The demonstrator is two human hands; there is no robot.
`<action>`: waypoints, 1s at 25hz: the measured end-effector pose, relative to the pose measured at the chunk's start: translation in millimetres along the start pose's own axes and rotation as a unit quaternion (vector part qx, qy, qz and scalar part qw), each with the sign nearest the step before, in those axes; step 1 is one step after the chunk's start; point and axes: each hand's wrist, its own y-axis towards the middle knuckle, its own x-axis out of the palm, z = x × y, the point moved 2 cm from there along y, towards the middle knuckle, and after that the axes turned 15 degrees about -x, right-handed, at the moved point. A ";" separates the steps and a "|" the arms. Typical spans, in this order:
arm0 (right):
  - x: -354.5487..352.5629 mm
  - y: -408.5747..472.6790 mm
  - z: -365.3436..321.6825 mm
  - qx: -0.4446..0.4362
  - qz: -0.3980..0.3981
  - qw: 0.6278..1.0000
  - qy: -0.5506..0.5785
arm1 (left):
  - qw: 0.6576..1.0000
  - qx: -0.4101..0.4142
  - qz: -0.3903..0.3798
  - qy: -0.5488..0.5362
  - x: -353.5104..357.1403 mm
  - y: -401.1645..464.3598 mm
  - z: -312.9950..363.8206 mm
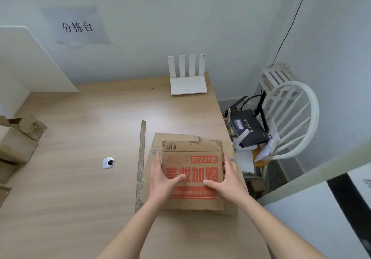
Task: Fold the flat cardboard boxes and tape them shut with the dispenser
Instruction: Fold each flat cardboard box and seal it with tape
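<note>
A flat brown cardboard box with red print [192,170] lies on top of a larger flat cardboard piece [149,176] at the right side of the wooden table [80,138]. My left hand [162,180] grips the printed box's left edge, thumb on top, fingers along the side. My right hand [226,180] grips its right edge the same way. No tape dispenser is in view.
A thin cardboard strip [141,164] lies just left of the boxes. A round cable grommet [108,162] sits mid-table. Brown boxes [18,140] stand at the left edge, a white router [187,79] at the back. A white chair [291,116] and black router [249,126] lie beyond the right edge.
</note>
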 end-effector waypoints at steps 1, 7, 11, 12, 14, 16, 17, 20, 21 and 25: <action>-0.7 -9.6 -6.5 -0.013 -0.002 1.000 -0.001 | 1.000 0.006 0.003 -0.016 -6.9 -9.8 -4.2; 17.1 -115.4 -44.8 -0.073 0.002 0.997 0.018 | 0.992 0.017 -0.023 -0.120 -57.2 -102.7 -57.8; 35.2 -191.0 -63.5 -0.099 0.002 0.994 0.048 | 0.990 0.041 -0.036 -0.128 -87.9 -161.3 -108.7; 40.1 -207.1 -66.3 -0.098 -0.001 0.994 0.056 | 0.991 0.048 -0.035 -0.119 -95.3 -172.2 -120.9; 51.1 -234.3 -63.7 -0.089 0.004 0.994 0.062 | 0.994 0.064 -0.032 -0.087 -104.5 -190.3 -144.3; 63.0 -256.0 -59.4 -0.079 0.009 0.994 0.075 | 0.995 0.083 -0.026 -0.044 -108.9 -205.4 -164.0; 68.7 -264.6 -56.6 -0.076 0.011 0.994 0.076 | 0.995 0.092 -0.021 -0.029 -109.2 -211.6 -172.0; 86.4 -288.7 -39.0 -0.056 -0.005 0.997 0.060 | 0.993 0.118 -0.025 -0.001 -102.6 -226.2 -203.7; 92.4 -296.7 -30.6 -0.049 -0.015 0.997 0.050 | 0.992 0.120 -0.032 0.010 -98.8 -231.1 -216.0; 106.6 -315.7 -9.5 -0.043 -0.021 0.998 0.028 | 0.994 0.102 -0.047 0.015 -90.6 -242.8 -244.5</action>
